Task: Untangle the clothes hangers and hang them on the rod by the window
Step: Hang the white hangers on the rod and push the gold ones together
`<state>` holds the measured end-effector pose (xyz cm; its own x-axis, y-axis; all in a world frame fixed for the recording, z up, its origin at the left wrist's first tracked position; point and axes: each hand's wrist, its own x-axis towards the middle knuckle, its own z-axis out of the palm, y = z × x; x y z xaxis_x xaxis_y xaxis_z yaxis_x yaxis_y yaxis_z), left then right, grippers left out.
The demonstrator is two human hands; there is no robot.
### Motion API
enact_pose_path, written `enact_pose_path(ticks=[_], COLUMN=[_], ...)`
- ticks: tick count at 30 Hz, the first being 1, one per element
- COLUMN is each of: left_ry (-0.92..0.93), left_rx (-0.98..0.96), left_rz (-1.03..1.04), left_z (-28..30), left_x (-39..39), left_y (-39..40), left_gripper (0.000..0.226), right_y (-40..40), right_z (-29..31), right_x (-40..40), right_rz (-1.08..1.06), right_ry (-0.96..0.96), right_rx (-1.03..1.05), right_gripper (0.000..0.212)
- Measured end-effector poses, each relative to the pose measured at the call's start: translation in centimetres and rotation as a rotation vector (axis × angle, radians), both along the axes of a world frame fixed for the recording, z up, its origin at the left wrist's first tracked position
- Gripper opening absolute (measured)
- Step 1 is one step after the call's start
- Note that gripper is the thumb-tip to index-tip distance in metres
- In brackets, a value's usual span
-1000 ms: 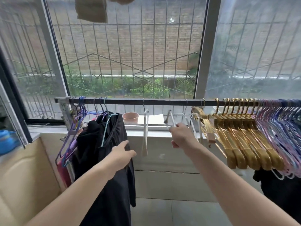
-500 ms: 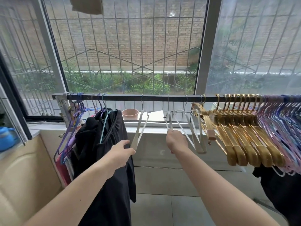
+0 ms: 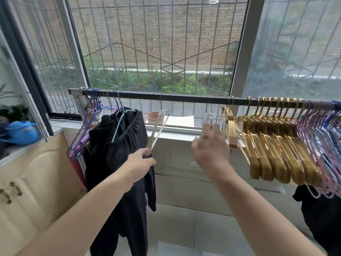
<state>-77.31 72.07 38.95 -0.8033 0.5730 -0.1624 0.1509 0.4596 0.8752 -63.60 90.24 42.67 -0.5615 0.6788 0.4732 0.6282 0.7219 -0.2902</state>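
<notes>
Along the rod [image 3: 184,98], bare room spans the middle; left hand [image 3: 138,164] pinches the white hanger [image 3: 158,131] hooked there, right hand [image 3: 212,145] blurs, fingers spread, beside gold hangers [image 3: 273,145].

Bare rod [image 3: 184,98] between black garment [image 3: 118,145] and gold hangers [image 3: 267,145] offers passage.
</notes>
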Motion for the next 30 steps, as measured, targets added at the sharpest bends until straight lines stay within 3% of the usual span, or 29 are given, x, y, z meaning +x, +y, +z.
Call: enact_pose_path(ticks=[2,4,8,10,14,19,21,25,30], left_ry=[0.012,-0.010,-0.130,-0.222,-0.359,-0.484,-0.562,-0.642,-0.677], left_rx=[0.016,0.031,0.126,0.139,0.178,0.245,0.290,0.394,0.521], left_rz=[0.083,0.190,0.417,0.541,0.871,1.334,1.506,1.743,1.865], left_z=[-0.6,-1.8,-5.2,-7.4,-11.3,-14.2,-15.5,-18.1,-21.0], left_x=[1.7,4.1,10.7,15.7,27.1,42.4,48.3,57.6,64.1], left_y=[-1.5,-3.8,-9.2,-13.0,-22.5,-32.8,-35.7,-39.5,-44.5], left_gripper=[0.060,0.058,0.029,0.017,0.017,0.019,0.019,0.019,0.015], right_y=[-1.1,-2.8,-7.3,-11.2,-23.0,-36.7,-41.1,-48.4,-57.6], right_z=[0.5,0.0,-4.9,-8.7,-14.6,-18.6,-20.2,-23.1,-25.5], right_x=[0.2,-0.3,-0.3,0.5,4.1,11.9,15.2,20.4,26.4], right_rz=[0.154,0.356,0.691,0.820,1.131,1.484,1.616,1.805,1.906], right_ry=[0.063,0.044,-0.165,-0.303,-0.657,-0.778,-0.864,-0.967,-1.068], right_rx=[0.085,0.037,-0.102,-0.133,-0.163,-0.318,-0.289,-0.214,-0.073], right_gripper=[0.044,0.033,0.017,0.018,0.024,0.030,0.028,0.027,0.028])
